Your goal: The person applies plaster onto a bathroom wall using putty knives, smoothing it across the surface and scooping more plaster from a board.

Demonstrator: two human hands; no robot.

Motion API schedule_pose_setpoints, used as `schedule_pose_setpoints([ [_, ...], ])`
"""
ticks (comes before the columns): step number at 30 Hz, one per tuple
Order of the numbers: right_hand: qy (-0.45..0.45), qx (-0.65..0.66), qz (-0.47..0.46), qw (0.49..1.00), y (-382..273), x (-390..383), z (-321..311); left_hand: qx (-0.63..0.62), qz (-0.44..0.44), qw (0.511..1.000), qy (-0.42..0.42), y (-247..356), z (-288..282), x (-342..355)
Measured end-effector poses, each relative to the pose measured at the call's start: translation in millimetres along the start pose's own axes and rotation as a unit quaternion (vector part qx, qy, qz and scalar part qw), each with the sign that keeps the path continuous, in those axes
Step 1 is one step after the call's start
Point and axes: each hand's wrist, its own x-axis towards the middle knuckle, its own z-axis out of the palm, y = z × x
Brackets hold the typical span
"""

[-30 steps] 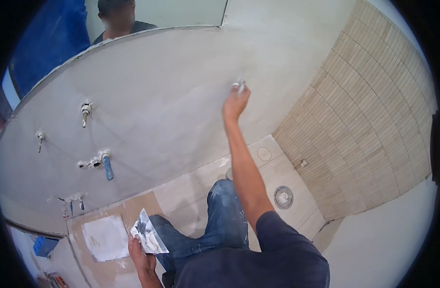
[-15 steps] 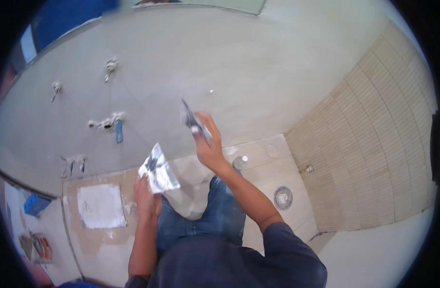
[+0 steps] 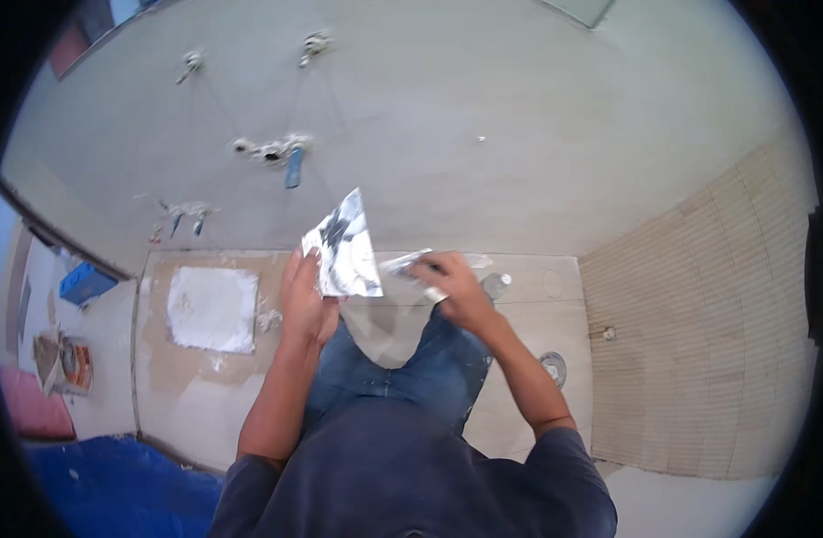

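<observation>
My left hand [image 3: 309,296] is closed round a wide, shiny metal filling knife [image 3: 344,251], blade up and marked with dark and pale smears. Just right of it, my right hand [image 3: 452,296] grips a smaller metal spatula [image 3: 404,262] with a pale handle, its tip near the wide blade's right edge. Both hands are low over my legs [image 3: 456,359]. Ahead rises a grey plastered wall [image 3: 519,99] with pipe stubs crusted in plaster [image 3: 272,151].
A white-smeared square [image 3: 209,305] lies on brown board at left, near a blue box [image 3: 88,283], a bag [image 3: 61,359] and blue sheeting [image 3: 133,484]. On the right are ribbed tiles [image 3: 689,323], a clear container [image 3: 494,285] and a round drain [image 3: 552,368].
My right hand has come down from high on the wall to beside the wide knife. My left hand has risen with that knife. The view has tilted further down.
</observation>
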Motion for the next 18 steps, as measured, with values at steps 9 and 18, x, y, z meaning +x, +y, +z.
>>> schedule_pose_setpoints([
  [9,-0.114,-0.054,-0.143,0.982,-59,58,-96,0.152,-0.134,0.972,-0.119,25,-36,21],
  [18,-0.236,-0.067,-0.193,0.950,-85,75,-90,0.173,-0.172,0.949,-0.198,18,-28,32],
])
